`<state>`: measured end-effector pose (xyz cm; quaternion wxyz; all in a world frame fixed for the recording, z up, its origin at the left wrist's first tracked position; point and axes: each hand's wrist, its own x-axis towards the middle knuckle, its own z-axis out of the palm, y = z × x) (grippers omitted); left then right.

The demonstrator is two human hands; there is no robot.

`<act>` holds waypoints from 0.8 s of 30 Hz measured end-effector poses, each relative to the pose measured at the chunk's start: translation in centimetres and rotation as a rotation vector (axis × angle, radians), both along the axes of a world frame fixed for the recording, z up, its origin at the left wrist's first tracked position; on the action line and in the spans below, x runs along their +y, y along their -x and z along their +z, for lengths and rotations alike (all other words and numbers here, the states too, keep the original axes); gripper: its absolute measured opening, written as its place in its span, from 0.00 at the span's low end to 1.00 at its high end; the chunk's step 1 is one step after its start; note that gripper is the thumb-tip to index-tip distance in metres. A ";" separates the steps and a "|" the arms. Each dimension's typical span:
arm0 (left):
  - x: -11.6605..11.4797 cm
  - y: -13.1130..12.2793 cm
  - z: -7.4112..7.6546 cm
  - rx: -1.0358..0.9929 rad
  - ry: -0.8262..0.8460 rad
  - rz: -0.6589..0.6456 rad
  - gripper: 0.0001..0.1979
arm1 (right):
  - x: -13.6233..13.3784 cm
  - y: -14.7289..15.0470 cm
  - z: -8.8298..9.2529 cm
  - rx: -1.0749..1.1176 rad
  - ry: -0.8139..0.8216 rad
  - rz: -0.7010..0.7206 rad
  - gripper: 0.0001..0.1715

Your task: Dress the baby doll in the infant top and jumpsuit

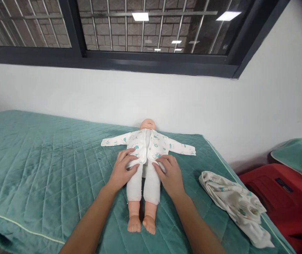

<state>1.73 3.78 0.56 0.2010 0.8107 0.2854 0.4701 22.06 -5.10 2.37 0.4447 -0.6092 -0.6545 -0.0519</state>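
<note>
A baby doll [134, 211] lies on its back, feet toward me, with white padded cloth legs and bare feet. It has on a white, printed baby jacket [159, 141], its front edges slightly apart and both sleeves stretched out sideways. At the lower left hem, my left hand [123, 167] has thumb and fingers closed about the jacket's edge. My right hand [170, 173] grips the hem on the other side in the same way. Parts of the hem are hidden under the fingers. To the right lies a crumpled, printed white baby garment [233, 197].
A green quilted cover [61, 169] spreads under the doll. Behind it rise a white wall [100, 95] and a dark-framed window [151, 61] with metal bars outside. Red plastic furniture [270, 197], partly draped with green cloth [301, 157], stands beyond the right edge.
</note>
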 end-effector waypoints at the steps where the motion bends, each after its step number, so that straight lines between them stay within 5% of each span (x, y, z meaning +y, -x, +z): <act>1: 0.0 0.0 -0.1 -0.020 -0.017 0.017 0.07 | 0.0 0.1 0.0 0.023 -0.002 0.006 0.07; 4: 0.3 0.1 -0.3 -0.134 0.072 0.071 0.06 | 0.2 -0.1 -0.2 0.239 -0.026 -0.024 0.09; 9: 1.7 1.1 -1.1 -0.705 0.556 0.266 0.14 | 0.0 -2.1 -0.9 0.851 -0.147 -0.233 0.15; 14: 1.9 2.2 -1.7 -1.039 0.725 0.277 0.17 | -3.0 -2.6 -1.6 1.018 -0.141 -0.251 0.18; 18: 0.6 2.8 -1.6 -0.954 0.680 0.267 0.15 | -7.2 -1.3 -1.8 0.819 -0.056 -0.261 0.16; 24: -2.7 4.3 -1.4 -0.729 0.650 0.241 0.13 | -13.6 -4.7 -0.6 0.012 -0.076 -0.360 0.16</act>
